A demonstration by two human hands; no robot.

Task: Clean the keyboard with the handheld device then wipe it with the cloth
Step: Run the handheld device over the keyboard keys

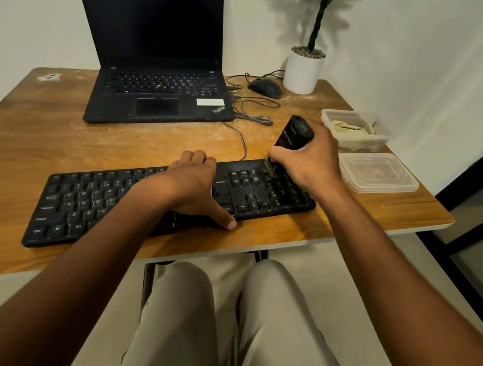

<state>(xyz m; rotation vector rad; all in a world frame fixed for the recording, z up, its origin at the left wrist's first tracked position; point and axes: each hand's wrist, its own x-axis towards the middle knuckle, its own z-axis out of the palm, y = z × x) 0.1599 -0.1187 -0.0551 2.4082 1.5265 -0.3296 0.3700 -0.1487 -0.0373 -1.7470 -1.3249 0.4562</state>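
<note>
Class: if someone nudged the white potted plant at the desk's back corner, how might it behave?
The potted plant looks top-heavy, with a tall stem above a narrow pot, so it could tip. Its smooth pot might slide on the desk. It stands near the edge, so it could fall.

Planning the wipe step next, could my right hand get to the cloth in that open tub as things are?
Probably yes: the cloth lies in the open tub beside the right hand, uncovered. But that hand grips the handheld device, so it must be put down first.

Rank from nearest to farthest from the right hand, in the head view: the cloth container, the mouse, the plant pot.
From the right hand:
1. Cloth container, just right of it.
2. Mouse, behind it, beside the laptop.
3. Plant pot, back right corner.
</note>
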